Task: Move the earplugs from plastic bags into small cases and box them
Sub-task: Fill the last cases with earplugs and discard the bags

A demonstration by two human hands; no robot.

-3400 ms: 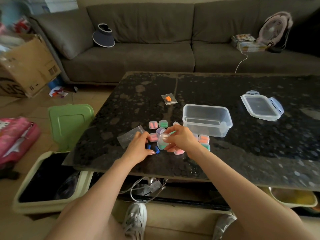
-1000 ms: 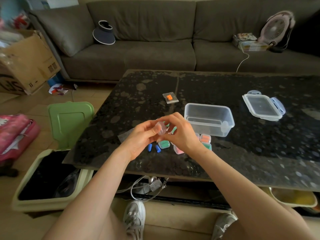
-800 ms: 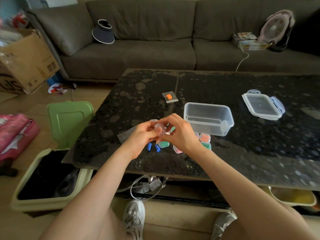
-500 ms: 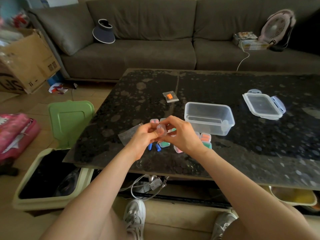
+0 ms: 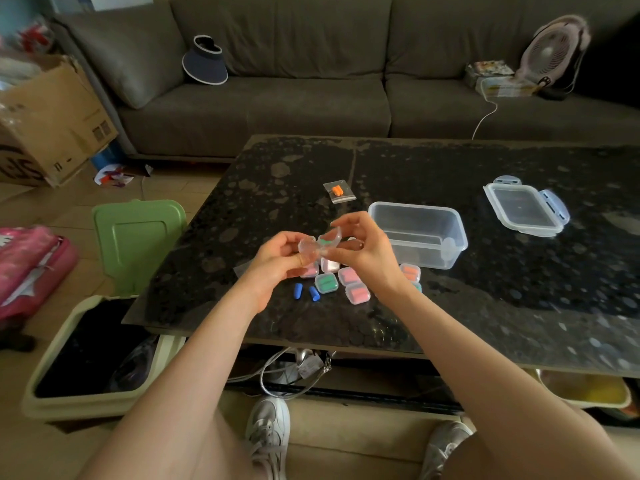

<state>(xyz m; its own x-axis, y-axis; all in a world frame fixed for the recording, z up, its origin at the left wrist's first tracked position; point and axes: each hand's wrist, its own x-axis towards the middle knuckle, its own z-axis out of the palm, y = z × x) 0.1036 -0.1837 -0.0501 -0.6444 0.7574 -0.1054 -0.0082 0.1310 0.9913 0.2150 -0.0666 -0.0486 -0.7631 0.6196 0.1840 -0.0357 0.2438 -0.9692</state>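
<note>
Bare hands (image 5: pixel 277 263) and forearms (image 5: pixel 194 358) — grey lace-up sneakers (image 5: pixel 269 427).

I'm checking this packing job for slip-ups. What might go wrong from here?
The clear case, held open in midair by the left hand and right hand, might pop free and drop. The two loose blue earplugs lie near the table edge; a wrist brush might roll them off.

Grey sofa (image 5: pixel 277 105) behind a dark speckled table (image 5: pixel 519 306), with a navy visor (image 5: pixel 205 62) on its left seat, a pink fan (image 5: pixel 554 51) and magazines (image 5: pixel 491 69) at its right end. On the floor at left: cardboard box (image 5: pixel 52 123), pink bag (image 5: pixel 31 268), cream bin (image 5: pixel 52 403), green lid (image 5: pixel 135 244) upright behind it.
</note>
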